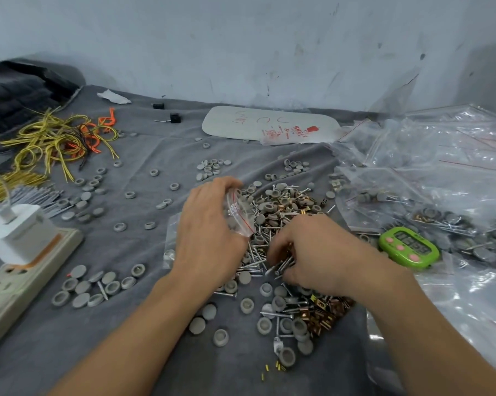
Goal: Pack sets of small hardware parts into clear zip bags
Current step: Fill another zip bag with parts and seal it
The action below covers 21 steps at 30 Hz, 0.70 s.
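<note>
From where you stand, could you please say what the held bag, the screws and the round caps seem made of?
The zip bag: thin clear plastic film, glossy and creased, red seal strip. The screws: probably plated steel, shiny silver. The round caps: matte grey, moulded-looking, likely plastic, perhaps rubber.

A: Camera position?
B: Head-worn, one wide-angle view, looking forward and down onto the bench (161, 155).
A: Range?
B: Close. Left hand (209, 224) and right hand (318, 252) sit centre frame, forearms entering from the bottom edge.
A: Far limit?
B: Wall (241, 47) behind the bench, across the top.
</note>
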Each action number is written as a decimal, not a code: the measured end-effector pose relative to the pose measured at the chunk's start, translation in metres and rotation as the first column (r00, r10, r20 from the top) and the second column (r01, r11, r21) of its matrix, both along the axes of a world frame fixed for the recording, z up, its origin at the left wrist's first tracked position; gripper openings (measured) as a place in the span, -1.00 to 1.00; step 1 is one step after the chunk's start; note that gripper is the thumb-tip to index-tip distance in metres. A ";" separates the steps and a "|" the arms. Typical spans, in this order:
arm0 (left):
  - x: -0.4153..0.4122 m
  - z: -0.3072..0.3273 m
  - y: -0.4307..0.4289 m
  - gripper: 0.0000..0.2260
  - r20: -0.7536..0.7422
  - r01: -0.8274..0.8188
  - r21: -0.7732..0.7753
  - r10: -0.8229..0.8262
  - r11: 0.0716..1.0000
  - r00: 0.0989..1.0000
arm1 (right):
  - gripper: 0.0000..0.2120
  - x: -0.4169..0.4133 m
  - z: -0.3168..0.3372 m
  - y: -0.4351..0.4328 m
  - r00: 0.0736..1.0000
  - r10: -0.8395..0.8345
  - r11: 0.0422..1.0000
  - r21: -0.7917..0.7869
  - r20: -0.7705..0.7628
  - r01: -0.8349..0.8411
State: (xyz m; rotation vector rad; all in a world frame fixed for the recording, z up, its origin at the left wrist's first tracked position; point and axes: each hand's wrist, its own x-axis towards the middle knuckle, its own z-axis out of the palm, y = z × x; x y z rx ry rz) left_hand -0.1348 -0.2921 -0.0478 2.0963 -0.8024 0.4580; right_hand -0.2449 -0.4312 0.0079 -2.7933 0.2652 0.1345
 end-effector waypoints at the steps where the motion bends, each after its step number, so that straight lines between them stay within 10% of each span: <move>1: 0.000 0.000 -0.001 -0.42 0.002 0.003 0.007 -0.003 1.000 1.000 | -0.75 0.001 -0.001 0.003 1.000 -0.004 1.000 -0.021 0.008 0.005; 9: -0.003 0.000 -0.002 -0.43 0.020 0.035 0.074 -0.036 0.997 0.999 | -0.88 0.003 -0.001 -0.007 0.993 -0.081 0.997 0.010 0.085 0.080; 21: -0.011 0.005 -0.002 -0.34 0.005 0.227 0.083 -0.228 0.970 0.974 | -0.85 0.009 -0.010 0.005 0.725 -0.447 0.760 0.650 0.524 -0.002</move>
